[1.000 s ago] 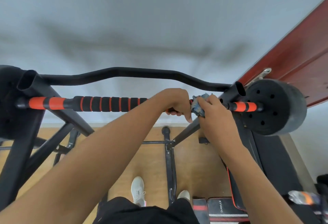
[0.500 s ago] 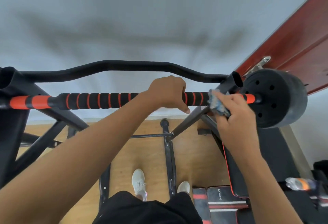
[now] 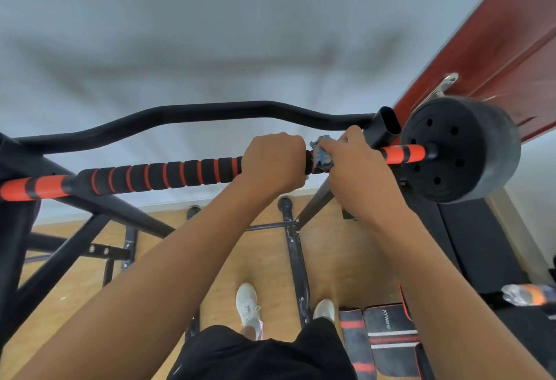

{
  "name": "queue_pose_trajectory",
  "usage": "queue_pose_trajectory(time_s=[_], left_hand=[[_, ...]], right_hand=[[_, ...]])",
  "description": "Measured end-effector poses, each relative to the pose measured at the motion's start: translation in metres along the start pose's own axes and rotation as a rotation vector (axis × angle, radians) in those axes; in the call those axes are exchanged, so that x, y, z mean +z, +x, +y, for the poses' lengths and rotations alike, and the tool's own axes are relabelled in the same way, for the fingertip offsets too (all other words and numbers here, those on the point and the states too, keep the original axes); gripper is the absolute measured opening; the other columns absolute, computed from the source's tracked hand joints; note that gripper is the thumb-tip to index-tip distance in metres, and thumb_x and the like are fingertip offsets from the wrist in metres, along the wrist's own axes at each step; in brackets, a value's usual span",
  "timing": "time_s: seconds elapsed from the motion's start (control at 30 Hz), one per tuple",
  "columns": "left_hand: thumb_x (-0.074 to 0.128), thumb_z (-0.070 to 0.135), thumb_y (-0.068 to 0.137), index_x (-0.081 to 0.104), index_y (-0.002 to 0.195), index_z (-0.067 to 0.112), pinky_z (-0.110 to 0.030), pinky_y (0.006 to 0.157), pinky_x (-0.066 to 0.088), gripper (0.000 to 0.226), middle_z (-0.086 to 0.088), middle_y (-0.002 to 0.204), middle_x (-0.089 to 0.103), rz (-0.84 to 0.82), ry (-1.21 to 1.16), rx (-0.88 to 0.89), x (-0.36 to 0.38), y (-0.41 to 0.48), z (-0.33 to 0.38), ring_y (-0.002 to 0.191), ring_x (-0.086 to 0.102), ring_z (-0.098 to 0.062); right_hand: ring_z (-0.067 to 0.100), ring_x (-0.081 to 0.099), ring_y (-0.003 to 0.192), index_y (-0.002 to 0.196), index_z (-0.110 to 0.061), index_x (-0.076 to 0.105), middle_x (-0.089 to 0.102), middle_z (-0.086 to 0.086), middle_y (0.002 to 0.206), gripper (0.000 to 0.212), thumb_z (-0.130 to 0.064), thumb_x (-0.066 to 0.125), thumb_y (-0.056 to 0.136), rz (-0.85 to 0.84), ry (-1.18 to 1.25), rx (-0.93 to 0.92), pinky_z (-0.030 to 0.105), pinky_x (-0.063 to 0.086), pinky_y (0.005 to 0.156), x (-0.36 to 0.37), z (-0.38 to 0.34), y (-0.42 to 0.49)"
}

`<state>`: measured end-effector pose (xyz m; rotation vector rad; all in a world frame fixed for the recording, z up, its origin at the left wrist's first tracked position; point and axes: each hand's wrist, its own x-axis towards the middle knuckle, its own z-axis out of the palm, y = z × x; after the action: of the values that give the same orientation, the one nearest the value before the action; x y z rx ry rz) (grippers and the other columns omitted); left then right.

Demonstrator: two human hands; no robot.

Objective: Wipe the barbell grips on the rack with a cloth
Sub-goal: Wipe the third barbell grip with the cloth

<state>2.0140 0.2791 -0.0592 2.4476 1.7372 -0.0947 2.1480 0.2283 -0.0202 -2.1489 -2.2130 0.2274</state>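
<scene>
A barbell with a black foam grip ringed in orange (image 3: pixel 168 175) lies across the black rack (image 3: pixel 99 205), with orange sleeves at both ends. My left hand (image 3: pixel 272 161) grips the bar near its right part. Right beside it, my right hand (image 3: pixel 355 166) holds a bunched blue cloth (image 3: pixel 322 154) wrapped against the bar. The cloth touches the grip between my two hands. A black weight plate (image 3: pixel 463 151) sits on the bar's right end.
A curved black bar (image 3: pixel 210 110) runs behind the barbell. A red-brown door (image 3: pixel 496 58) with a metal handle stands at the right. Below are a wooden floor (image 3: pixel 346 247), rack legs, a black bench pad (image 3: pixel 469 238), my white shoes and a plastic bottle (image 3: pixel 526 293).
My right hand with the cloth slid right along the bar toward the plate, then came back left against my left hand. My left hand kept its hold on the bar.
</scene>
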Motion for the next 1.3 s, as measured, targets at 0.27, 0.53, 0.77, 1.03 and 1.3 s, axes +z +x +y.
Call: queue_pose_trajectory(time_s=[0.27, 0.53, 0.77, 1.03, 1.3], left_hand=[[0.087, 0.045, 0.08, 0.073, 0.099, 0.008, -0.027, 0.058, 0.052, 0.044, -0.002, 0.067, 0.064, -0.821, -0.593, -0.008, -0.027, 0.035, -0.024, 0.054, 0.056, -0.014], [0.068, 0.055, 0.091, 0.053, 0.101, 0.02, -0.032, 0.065, 0.036, 0.039, 0.005, 0.079, 0.053, 0.168, 0.012, -0.003, 0.01, -0.017, 0.004, 0.07, 0.052, -0.017], [0.066, 0.041, 0.097, 0.056, 0.084, 0.018, -0.029, 0.061, 0.042, 0.028, 0.003, 0.063, 0.05, 0.07, 0.027, 0.057, 0.007, -0.001, -0.004, 0.056, 0.052, -0.013], [0.087, 0.044, 0.08, 0.072, 0.095, 0.01, -0.026, 0.057, 0.051, 0.04, 0.001, 0.067, 0.065, -0.817, -0.623, 0.02, -0.028, 0.035, -0.026, 0.051, 0.056, -0.012], [0.073, 0.036, 0.093, 0.06, 0.108, 0.018, -0.03, 0.064, 0.037, 0.026, 0.0, 0.08, 0.056, 0.282, 0.075, 0.081, 0.024, -0.021, 0.008, 0.07, 0.054, -0.018]], right_hand=[[0.028, 0.05, 0.07, 0.152, -0.023, 0.039, 0.036, 0.012, 0.136, 0.064, -0.003, 0.054, 0.092, 0.014, 0.009, 0.008, 0.033, 0.043, 0.064, 0.008, -0.001, -0.033], [0.027, 0.057, 0.079, 0.129, -0.024, 0.061, 0.042, 0.003, 0.109, 0.043, -0.006, 0.054, 0.09, 0.055, 0.06, -0.049, 0.04, 0.054, 0.067, -0.003, 0.003, 0.003], [0.026, 0.053, 0.065, 0.12, -0.016, 0.058, 0.045, 0.009, 0.111, 0.028, -0.01, 0.052, 0.093, 0.062, -0.028, 0.01, 0.035, 0.048, 0.058, 0.012, -0.003, -0.004], [0.033, 0.054, 0.075, 0.148, -0.023, 0.044, 0.042, 0.011, 0.125, 0.058, -0.005, 0.051, 0.093, 0.044, 0.056, 0.006, 0.038, 0.047, 0.065, 0.017, 0.002, -0.022], [0.024, 0.055, 0.071, 0.124, -0.014, 0.063, 0.043, 0.006, 0.095, 0.028, -0.018, 0.055, 0.097, 0.09, 0.048, -0.01, 0.042, 0.054, 0.068, 0.007, -0.005, -0.001]])
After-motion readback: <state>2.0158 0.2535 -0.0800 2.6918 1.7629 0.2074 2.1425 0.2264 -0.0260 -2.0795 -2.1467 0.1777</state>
